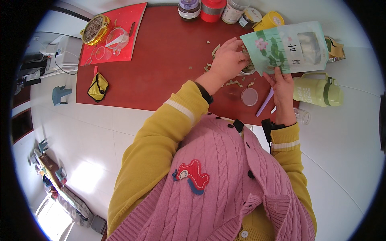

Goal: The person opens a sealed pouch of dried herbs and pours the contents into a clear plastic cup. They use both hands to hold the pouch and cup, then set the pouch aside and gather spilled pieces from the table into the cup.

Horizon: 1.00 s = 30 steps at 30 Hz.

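My right hand pinches the lower edge of a green-and-white plastic pouch, which has lotus artwork, writing and a clear window. The pouch lies sideways, one end over a clear jar that it partly covers. My left hand is bent over the jar's mouth beside that end of the pouch. Its fingertips are partly hidden, so whether they grip anything is unclear. Dried leaf pieces lie scattered around the jar. A round translucent lid rests nearer my body.
A purple stick-like utensil, green jug and glass jar are at the right. Several containers line the back. On a red board stand a gold bowl and clear cup. A yellow cloth item lies left.
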Available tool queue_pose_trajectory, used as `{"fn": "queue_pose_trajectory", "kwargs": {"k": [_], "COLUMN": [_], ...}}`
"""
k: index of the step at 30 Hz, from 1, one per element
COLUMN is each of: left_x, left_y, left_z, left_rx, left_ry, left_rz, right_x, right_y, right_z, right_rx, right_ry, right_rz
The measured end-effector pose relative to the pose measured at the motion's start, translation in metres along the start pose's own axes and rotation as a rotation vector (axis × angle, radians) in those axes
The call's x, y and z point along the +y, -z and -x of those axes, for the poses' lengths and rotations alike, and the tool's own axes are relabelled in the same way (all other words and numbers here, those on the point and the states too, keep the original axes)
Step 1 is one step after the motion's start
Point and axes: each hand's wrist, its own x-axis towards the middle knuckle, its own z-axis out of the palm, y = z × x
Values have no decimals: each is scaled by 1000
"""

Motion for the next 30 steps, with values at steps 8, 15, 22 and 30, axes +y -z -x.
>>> {"fn": "queue_pose_trajectory", "kwargs": {"k": [8, 15, 22, 30], "left_x": [4, 9, 13, 10], "left_y": [19, 38, 43, 21], "left_z": [7, -12, -1, -7], "left_rx": [-26, 190, 28, -133], "left_ry": [-71, 453, 263, 584], "left_rz": [-131, 306, 121, 64], "right_x": [-1, -1, 2, 8], "right_y": [2, 4, 1, 1], "right_z": [2, 2, 1, -1], "right_rx": [22, 4, -16, -28], "right_ry": [25, -11, 36, 30], "right_rz": [-9, -15, -47, -99]}}
